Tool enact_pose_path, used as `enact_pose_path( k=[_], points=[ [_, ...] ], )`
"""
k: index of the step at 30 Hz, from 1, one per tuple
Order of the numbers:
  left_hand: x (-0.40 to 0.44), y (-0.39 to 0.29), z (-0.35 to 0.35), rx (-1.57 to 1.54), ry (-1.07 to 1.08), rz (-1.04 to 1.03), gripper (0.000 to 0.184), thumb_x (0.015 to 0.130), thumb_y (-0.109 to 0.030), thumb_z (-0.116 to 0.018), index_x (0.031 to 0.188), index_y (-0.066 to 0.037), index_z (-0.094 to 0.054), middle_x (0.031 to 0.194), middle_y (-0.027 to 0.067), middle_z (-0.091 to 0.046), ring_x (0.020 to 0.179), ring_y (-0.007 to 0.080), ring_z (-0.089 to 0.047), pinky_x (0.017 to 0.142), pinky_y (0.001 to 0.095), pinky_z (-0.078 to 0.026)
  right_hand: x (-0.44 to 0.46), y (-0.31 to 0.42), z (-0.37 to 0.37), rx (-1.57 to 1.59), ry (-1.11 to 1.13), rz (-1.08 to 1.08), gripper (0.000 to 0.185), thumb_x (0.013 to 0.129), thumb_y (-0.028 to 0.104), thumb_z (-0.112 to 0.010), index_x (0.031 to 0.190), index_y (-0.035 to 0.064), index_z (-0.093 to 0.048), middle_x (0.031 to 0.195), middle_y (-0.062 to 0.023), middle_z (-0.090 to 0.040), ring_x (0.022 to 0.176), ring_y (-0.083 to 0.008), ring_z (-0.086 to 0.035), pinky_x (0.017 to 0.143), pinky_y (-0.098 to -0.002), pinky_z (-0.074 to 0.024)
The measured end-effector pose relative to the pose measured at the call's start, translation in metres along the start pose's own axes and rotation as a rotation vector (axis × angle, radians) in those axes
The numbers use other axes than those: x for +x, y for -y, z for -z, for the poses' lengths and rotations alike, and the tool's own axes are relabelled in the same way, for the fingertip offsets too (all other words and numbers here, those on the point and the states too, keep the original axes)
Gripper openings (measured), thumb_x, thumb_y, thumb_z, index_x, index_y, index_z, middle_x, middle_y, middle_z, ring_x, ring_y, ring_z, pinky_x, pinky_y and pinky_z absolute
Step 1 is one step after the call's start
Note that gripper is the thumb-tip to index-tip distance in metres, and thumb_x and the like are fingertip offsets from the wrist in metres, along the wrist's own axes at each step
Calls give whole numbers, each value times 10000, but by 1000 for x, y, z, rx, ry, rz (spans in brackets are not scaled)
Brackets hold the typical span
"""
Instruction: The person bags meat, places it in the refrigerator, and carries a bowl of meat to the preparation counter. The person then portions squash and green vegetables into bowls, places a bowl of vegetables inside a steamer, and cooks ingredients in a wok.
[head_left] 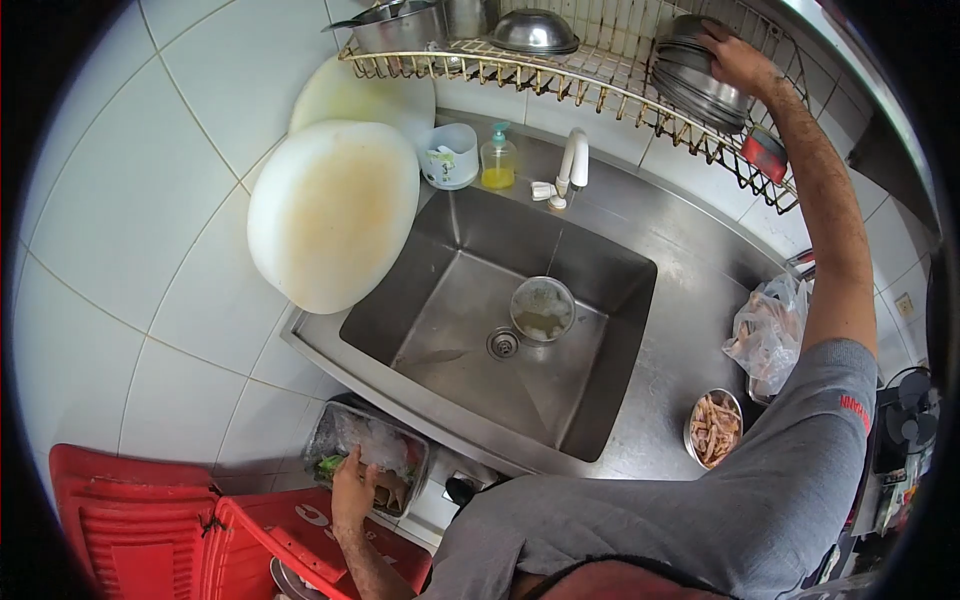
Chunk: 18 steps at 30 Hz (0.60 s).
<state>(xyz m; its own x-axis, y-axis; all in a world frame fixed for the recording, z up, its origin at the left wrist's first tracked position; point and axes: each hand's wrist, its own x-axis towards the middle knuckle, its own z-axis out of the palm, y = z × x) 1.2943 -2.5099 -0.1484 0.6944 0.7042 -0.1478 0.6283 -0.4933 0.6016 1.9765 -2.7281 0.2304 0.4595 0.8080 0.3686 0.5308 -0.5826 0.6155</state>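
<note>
My right hand reaches up to the wire dish rack at the upper right, its fingers closed on the edge of a stack of metal bowls. My left hand is low at the left, fingers apart, over a clear plastic-lined bin with plastic film and green scraps in it. A round metal bowl of cloudy water sits in the steel sink beside the drain. On the counter at the right is a metal bowl of pale strips.
Two round white boards lean on the tiled wall. A soap bottle, a white cup and a faucet line the sink's back. A plastic bag lies at the right; a red bin stands lower left.
</note>
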Motion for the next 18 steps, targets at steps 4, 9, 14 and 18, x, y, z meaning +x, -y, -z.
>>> enact_pose_path(
  k=[4, 9, 14, 18],
  points=[
    [8, 2, -10, -40, -4, 31, 441, 809, -115, -594, 1199, 53, -475, 844, 222, -593, 836, 355, -560, 772, 420, -433, 13, -4, -7, 30, -24, -23, 579, 723, 36, -550, 1283, 78, -408, 1350, -119, -342, 1189, -298, -434, 1008, -361, -396],
    [15, -10, -7, -53, -12, -8, 431, 800, -97, -595, 1185, 61, -481, 845, 227, -581, 766, 355, -564, 701, 402, -450, 19, 7, 38, 503, 0, -444, 480, 870, 273, -481, 1315, 121, -387, 1404, -182, -295, 1285, -384, -273, 1046, -438, -264],
    [18, -10, -8, -31, -10, 24, 432, 806, -89, -592, 1195, 61, -477, 993, 230, -575, 832, 319, -593, 754, 373, -460, 26, 0, 38, 157, 38, -358, 411, 923, 237, -345, 1304, 92, -396, 1406, -154, -303, 1297, -331, -274, 1055, -421, -272],
    [15, -13, -17, -6, 44, 86, 436, 813, -95, -591, 1198, 72, -470, 1095, 230, -579, 901, 290, -620, 785, 355, -479, 30, -9, 24, 47, 57, -484, 425, 945, 291, -279, 1309, 105, -394, 1409, -169, -289, 1272, -300, -327, 1060, -388, -279]
  ],
)
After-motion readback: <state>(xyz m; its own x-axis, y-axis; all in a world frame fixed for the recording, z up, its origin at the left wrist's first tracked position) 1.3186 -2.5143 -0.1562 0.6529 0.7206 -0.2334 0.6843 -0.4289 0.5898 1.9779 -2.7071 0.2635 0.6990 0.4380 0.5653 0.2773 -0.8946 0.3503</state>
